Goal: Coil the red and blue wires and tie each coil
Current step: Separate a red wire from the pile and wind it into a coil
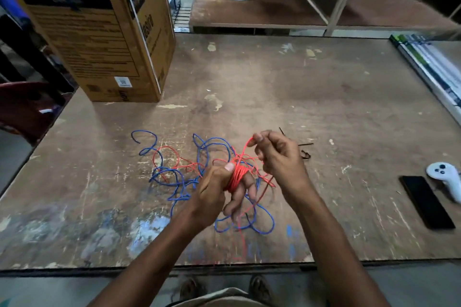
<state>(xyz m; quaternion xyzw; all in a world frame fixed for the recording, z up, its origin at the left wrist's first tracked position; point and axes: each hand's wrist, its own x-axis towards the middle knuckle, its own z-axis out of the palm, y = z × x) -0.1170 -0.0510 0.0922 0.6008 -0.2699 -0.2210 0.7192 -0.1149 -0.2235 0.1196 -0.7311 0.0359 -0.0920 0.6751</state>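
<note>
Both hands are up over the near part of the table (287, 87). My left hand (219, 189) has the red wire (235, 177) wound in a tight bundle round its fingers, with my thumb pressing the turns from above, so that hand is clamped on the coil. My right hand (277, 157) sits just beside it, a little higher, its thumb and forefinger pinching a strand of the same red wire that runs down to the bundle; the other fingers are curled in. More red wire trails loose to the left on the tabletop and hangs below my left hand toward the table edge. The blue wire (207, 154) lies uncoiled in loose loops on the table, tangled with the red, spreading left of and under my hands. A cardboard box (99, 32) stands at the far left. On the right lie a black phone (426, 203) and, just beyond it, a white controller (446, 179). A few small dark ties (305, 154) lie just past my right hand.
</note>
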